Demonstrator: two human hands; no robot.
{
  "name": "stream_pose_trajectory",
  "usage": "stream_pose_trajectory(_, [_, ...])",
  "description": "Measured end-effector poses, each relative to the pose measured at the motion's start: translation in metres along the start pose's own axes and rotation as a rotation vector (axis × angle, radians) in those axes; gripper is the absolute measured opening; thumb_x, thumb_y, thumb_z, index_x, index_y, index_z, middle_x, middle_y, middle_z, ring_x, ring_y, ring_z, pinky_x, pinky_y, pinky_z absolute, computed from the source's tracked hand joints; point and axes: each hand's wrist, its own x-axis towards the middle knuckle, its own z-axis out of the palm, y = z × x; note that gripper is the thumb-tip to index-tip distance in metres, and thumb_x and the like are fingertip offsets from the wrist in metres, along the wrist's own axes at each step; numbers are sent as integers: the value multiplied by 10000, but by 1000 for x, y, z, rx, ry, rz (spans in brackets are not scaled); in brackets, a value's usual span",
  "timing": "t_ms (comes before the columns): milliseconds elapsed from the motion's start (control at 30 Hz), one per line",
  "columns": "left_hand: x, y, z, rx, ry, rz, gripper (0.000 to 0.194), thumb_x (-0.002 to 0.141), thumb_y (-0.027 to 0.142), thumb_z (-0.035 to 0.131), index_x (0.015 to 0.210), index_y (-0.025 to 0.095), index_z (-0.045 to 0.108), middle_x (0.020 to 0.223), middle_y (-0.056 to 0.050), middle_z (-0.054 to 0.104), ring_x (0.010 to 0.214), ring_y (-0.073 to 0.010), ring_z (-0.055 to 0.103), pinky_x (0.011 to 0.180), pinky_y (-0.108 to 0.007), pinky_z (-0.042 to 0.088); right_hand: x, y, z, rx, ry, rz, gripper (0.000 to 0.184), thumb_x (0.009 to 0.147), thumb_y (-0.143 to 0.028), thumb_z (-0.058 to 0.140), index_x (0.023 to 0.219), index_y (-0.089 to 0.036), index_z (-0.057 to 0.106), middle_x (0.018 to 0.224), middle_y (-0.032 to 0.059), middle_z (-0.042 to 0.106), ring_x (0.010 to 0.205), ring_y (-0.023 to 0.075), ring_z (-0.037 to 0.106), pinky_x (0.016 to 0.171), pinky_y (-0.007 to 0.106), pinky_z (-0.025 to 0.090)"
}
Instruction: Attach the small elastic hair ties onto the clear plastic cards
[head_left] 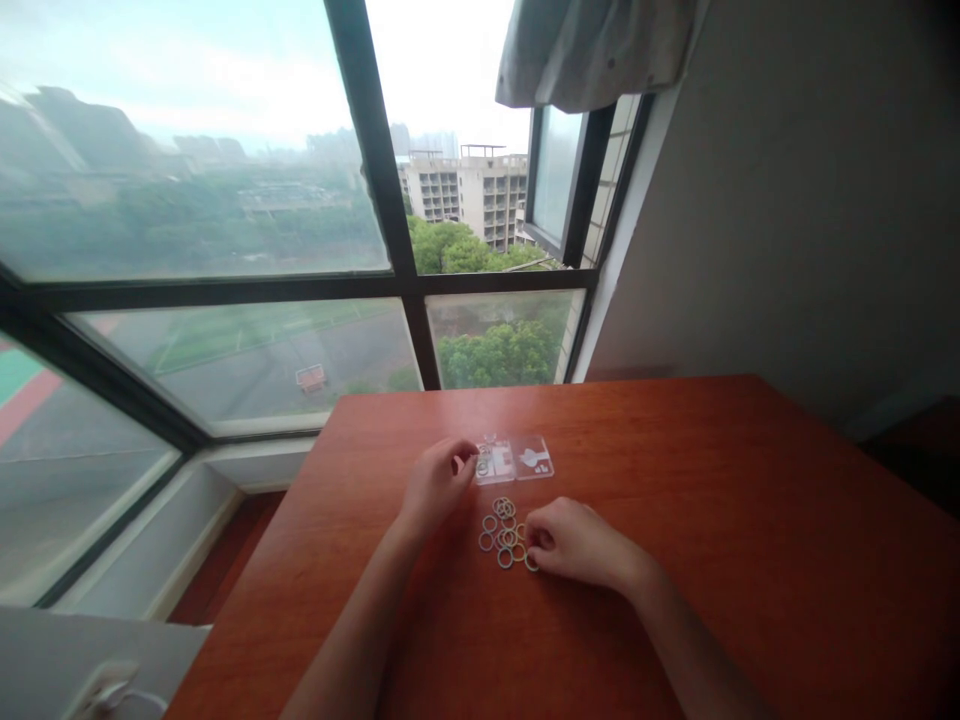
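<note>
An open clear plastic box (pixel 495 464) lies on the table with its lid (pixel 534 458) folded out to the right. A few small rings (pixel 483 462) show in its left part. My left hand (pixel 441 482) has its thumb and fingers drawn together at the box's left edge; what they pinch is hidden. Nearer to me is a loose cluster of thin, pale rings (pixel 507 538), some overlapping. On the cluster's right side my right hand (pixel 576 542) is curled, its fingertips closed at one ring (pixel 532 561).
The reddish-brown wooden table (pixel 675 460) reaches up to a dark-framed window (pixel 225 292). A grey wall (pixel 765 220) stands on the right, and a curtain (pixel 592 50) hangs at the top. At lower left a white cable (pixel 135 697) shows near the table's edge.
</note>
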Motion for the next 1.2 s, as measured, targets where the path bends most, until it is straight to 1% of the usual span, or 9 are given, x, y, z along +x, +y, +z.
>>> stream_pose_trajectory(233, [-1, 6, 2, -2, -23, 32, 129, 830, 224, 536, 834, 172, 654, 744, -9, 646, 616, -107, 529, 594, -211, 389, 10, 10, -2, 59, 232, 61, 93, 769, -157, 569, 753, -191, 654, 639, -23, 624, 567, 100, 520, 541, 204, 307])
stream_pose_trajectory(300, [-2, 7, 3, 8, -38, 51, 118, 828, 216, 537, 820, 174, 648, 734, -4, 639, 615, -106, 521, 593, -210, 382, 11, 11, -3, 68, 217, 70, 85, 772, -167, 577, 759, -190, 658, 645, -22, 625, 575, 99, 522, 546, 204, 310])
stream_pose_trajectory(500, [-2, 9, 3, 20, -54, 80, 108, 826, 196, 534, 822, 176, 640, 743, -6, 639, 631, -111, 524, 606, -214, 383, 7, 10, 0, 85, 74, 76, 74, 741, -212, 622, 784, -213, 682, 664, -28, 645, 585, 102, 537, 533, 203, 298])
stream_pose_trajectory(700, [-2, 11, 2, 18, -57, 80, 110, 826, 195, 533, 820, 176, 642, 738, -8, 638, 634, -115, 528, 609, -216, 389, 8, 9, 4, 70, 96, 69, 73, 758, -184, 586, 744, -204, 655, 658, -24, 638, 580, 100, 526, 540, 203, 297])
stream_pose_trajectory(767, [-2, 12, 2, 5, -56, 82, 110, 827, 198, 537, 817, 175, 645, 731, -5, 636, 627, -112, 524, 609, -217, 389, 10, 9, 3, 81, 159, 68, 61, 770, -189, 587, 740, -199, 638, 640, -27, 615, 576, 101, 517, 540, 204, 297])
stream_pose_trajectory(867, [-2, 17, 4, -65, -77, 83, 117, 833, 219, 549, 805, 168, 650, 711, -1, 632, 607, -104, 515, 600, -214, 392, 13, 10, 2, 109, 307, 65, 57, 800, -195, 573, 767, -193, 619, 622, -31, 576, 580, 106, 511, 557, 208, 310])
stream_pose_trajectory(1000, [-4, 31, 13, -257, -171, 38, 169, 848, 281, 561, 827, 156, 672, 688, -2, 634, 576, -91, 500, 547, -193, 384, 17, 9, -1, 156, 464, 74, 72, 837, -234, 551, 797, -191, 594, 588, -44, 508, 552, 111, 480, 549, 215, 310])
stream_pose_trajectory(1100, [-8, 42, 22, -357, -242, 22, 169, 833, 288, 585, 825, 145, 675, 673, 2, 625, 545, -78, 485, 508, -178, 369, 17, 8, -2, 177, 504, 74, 79, 848, -243, 534, 804, -194, 577, 586, -45, 488, 541, 114, 462, 539, 217, 307])
stream_pose_trajectory(1200, [-10, 47, 27, -374, -244, 34, 121, 808, 239, 598, 796, 141, 667, 661, 8, 619, 537, -71, 480, 511, -174, 372, 16, 6, 0, 187, 500, 64, 79, 850, -245, 529, 799, -197, 565, 588, -44, 492, 541, 116, 464, 539, 216, 310])
